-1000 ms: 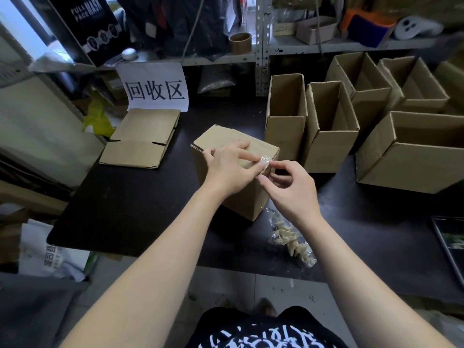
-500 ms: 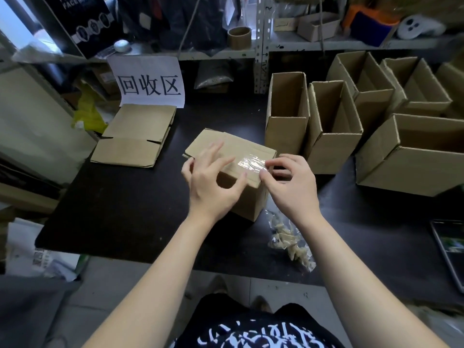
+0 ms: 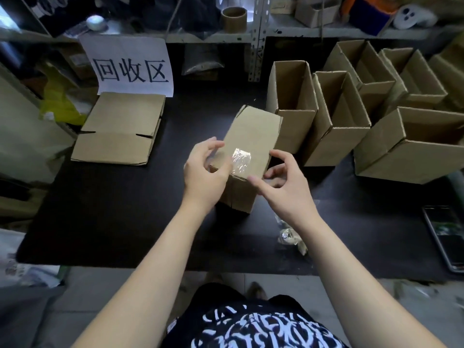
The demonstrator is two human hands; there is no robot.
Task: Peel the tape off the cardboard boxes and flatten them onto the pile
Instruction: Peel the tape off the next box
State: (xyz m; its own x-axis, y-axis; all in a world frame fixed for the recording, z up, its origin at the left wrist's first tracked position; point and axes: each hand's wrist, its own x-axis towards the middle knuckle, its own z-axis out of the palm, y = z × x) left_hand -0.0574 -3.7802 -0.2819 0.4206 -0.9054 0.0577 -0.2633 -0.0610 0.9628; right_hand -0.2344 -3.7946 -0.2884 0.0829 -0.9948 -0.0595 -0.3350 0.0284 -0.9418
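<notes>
Dim indoor view with soft, even light from above and a pale bright patch at the 10 o'clock corner. The black counter (image 3: 113, 222) swallows detail. At centre, the cardboard box (image 3: 251, 131) is the best-lit thing, and white glare flares off its clear tape (image 3: 241, 160). The shelf (image 3: 326, 33) at 12 o'clock is murky. Wide-angle distortion bows lines outward, and the floor (image 3: 75, 310) at 6 o'clock is smeared.

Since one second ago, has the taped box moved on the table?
Yes. The taped box has turned: earlier it lay crosswise left of the upright open box; now its far end points at it.
</notes>
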